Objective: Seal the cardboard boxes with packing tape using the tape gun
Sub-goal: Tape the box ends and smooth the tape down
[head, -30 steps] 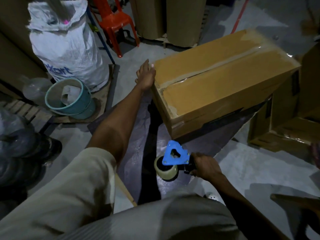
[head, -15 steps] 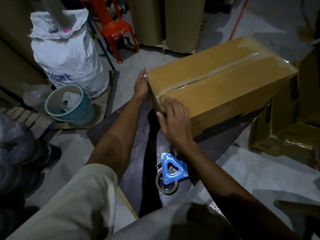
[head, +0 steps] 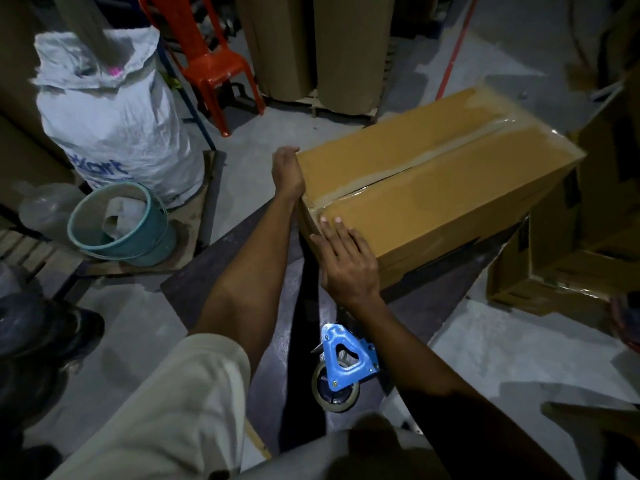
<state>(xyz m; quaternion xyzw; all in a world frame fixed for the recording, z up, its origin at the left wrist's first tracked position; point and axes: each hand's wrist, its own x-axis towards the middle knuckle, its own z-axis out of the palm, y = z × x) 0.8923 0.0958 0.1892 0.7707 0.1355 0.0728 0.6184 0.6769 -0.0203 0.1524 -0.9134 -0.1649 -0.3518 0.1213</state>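
A long brown cardboard box (head: 450, 188) lies on the floor, with clear tape running along its top seam and down the near end. My left hand (head: 286, 171) rests flat against the box's near left corner. My right hand (head: 346, 261) presses with straight fingers on the near end of the box, fingertips at the top edge by the tape. The blue tape gun (head: 341, 368) with its roll of tape lies on the dark floor mat below my right wrist, held by neither hand.
A white sack (head: 114, 123) and a teal bucket (head: 121, 226) stand at the left. A red plastic chair (head: 204, 60) and tall cardboard rolls (head: 311, 43) are behind. More cardboard boxes (head: 581, 258) sit at the right. A dark mat (head: 242, 271) lies under the box.
My right hand set the tape gun down on the mat and moved up to press on the box's near end. My left hand stayed at the box's corner.
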